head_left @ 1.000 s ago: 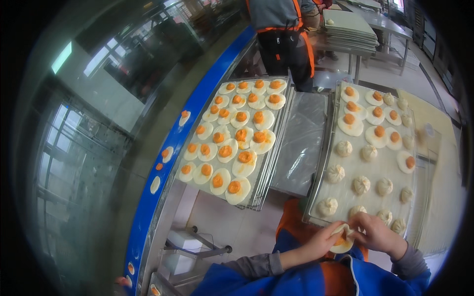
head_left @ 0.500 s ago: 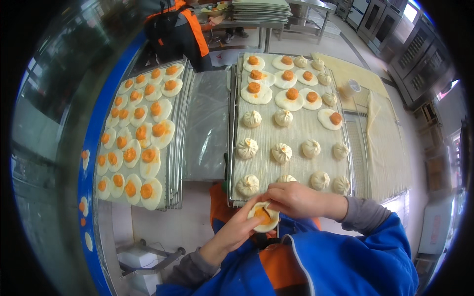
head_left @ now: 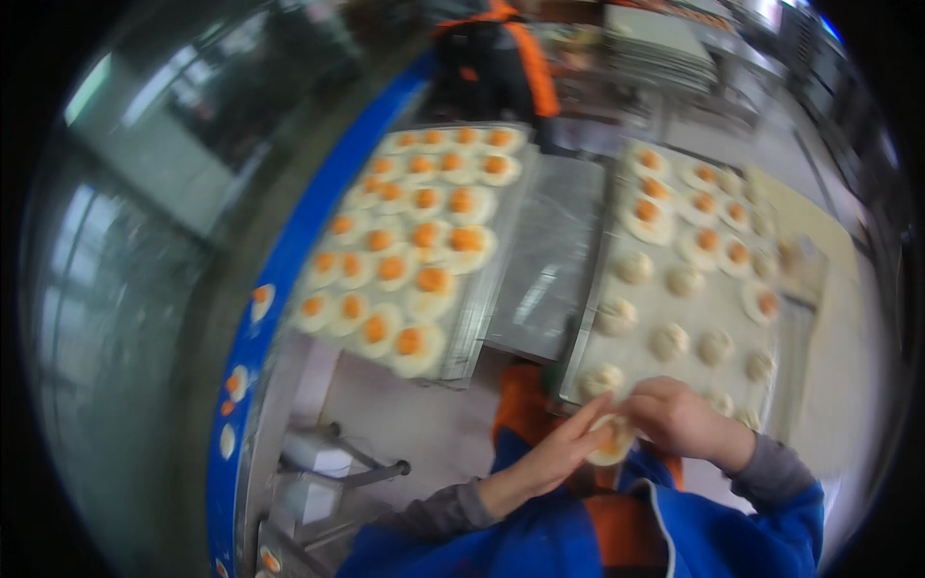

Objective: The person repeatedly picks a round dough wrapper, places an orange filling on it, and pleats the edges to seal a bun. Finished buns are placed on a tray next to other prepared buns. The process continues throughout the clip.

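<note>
Over the near edge of the right-hand rack, my left hand [head_left: 551, 460] cups a filled bun wrapper [head_left: 609, 443], a round of pale dough with orange filling partly showing. My right hand [head_left: 680, 420] is closed at the wrapper's far right edge, its fingertips gathering the dough. Just beyond lie pleated, closed buns [head_left: 669, 341] in rows on the lined rack [head_left: 647, 306]. Farther up that rack are flat dough rounds topped with orange filling [head_left: 647, 210]. Motion blur softens the fingers and the pleats.
On the left, another rack [head_left: 462, 332] carries many filled dough rounds [head_left: 376, 329]. A blue conveyor edge [head_left: 289, 250] runs beside it with a few rounds. A grey metal surface [head_left: 549, 250] lies between the racks. A person [head_left: 491, 67] stands beyond, near stacked trays [head_left: 660, 48].
The view has swung left, so racks and hands sit farther right in the picture. Both hands stay on the wrapper, and less orange filling shows in it.
</note>
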A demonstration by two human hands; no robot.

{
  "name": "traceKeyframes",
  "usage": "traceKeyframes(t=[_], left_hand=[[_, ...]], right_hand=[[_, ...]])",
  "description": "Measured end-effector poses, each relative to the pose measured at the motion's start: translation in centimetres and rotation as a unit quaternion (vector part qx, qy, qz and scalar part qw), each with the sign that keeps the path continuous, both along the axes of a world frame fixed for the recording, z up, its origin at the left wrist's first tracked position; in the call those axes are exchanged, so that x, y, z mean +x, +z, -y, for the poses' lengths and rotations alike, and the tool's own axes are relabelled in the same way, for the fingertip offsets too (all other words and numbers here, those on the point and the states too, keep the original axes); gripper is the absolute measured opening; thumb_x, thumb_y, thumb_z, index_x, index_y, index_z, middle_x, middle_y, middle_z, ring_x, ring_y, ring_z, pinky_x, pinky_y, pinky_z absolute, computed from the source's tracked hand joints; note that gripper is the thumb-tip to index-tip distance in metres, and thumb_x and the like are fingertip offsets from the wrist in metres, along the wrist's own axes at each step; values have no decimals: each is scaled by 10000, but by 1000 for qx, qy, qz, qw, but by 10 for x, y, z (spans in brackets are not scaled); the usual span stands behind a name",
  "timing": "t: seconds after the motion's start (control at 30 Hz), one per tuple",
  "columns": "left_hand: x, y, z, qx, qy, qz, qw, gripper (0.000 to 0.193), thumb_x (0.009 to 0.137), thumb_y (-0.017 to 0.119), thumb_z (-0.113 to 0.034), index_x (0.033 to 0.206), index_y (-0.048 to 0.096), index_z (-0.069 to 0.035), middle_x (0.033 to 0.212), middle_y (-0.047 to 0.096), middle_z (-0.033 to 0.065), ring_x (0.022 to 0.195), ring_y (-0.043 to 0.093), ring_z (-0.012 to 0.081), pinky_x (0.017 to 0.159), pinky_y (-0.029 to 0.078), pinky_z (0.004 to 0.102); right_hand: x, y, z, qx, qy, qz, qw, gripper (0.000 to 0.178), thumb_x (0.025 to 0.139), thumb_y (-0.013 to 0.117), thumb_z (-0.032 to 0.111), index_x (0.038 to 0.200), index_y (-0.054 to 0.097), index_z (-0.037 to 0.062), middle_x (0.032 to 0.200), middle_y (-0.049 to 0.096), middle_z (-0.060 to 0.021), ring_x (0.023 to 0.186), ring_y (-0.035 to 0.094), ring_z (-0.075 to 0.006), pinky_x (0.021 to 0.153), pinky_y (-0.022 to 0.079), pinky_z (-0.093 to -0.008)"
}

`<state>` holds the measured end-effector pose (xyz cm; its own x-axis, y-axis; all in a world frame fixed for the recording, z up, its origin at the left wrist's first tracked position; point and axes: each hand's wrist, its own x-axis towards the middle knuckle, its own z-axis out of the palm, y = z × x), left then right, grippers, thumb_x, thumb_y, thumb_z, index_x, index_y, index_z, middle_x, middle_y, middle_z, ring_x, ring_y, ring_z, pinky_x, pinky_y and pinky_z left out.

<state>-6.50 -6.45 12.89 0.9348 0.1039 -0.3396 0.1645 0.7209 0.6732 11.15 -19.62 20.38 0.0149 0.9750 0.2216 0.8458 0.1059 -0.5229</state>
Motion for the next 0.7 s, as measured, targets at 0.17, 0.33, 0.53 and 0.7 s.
traceKeyframes(t=[0.17,0.33,0.53,0.7], left_hand=[[-30,9,-39,37,73,52,995,441,1131,420,-169,1549,367,-38,1322,600,96,1095,641,173,892,524,287],[-89,7,-105,78,229,50,969,385,1133,415,-185,1487,447,-37,1338,594,99,1144,613,148,872,539,297],[-200,-9,-182,14,515,-4,857,378,1132,392,-171,1481,429,-29,1348,614,198,1156,646,227,894,555,324],[-267,-22,-227,-100,646,-41,755,424,1125,389,-182,1513,381,-11,1433,553,209,1282,591,309,1087,500,443]], right_hand=[[-9,27,-77,19,89,-29,995,230,785,728,75,1004,673,33,808,605,-127,730,620,-343,670,517,-429],[-45,56,-202,-107,186,-30,976,328,891,729,207,1174,648,63,907,675,-113,845,684,-337,717,537,-426],[-158,57,-451,-137,328,77,932,352,936,725,190,1261,655,75,940,714,-95,816,711,-295,741,560,-393],[-320,-20,-662,-71,405,22,911,339,929,710,192,1254,646,118,1050,691,-133,989,670,-345,862,544,-459]])
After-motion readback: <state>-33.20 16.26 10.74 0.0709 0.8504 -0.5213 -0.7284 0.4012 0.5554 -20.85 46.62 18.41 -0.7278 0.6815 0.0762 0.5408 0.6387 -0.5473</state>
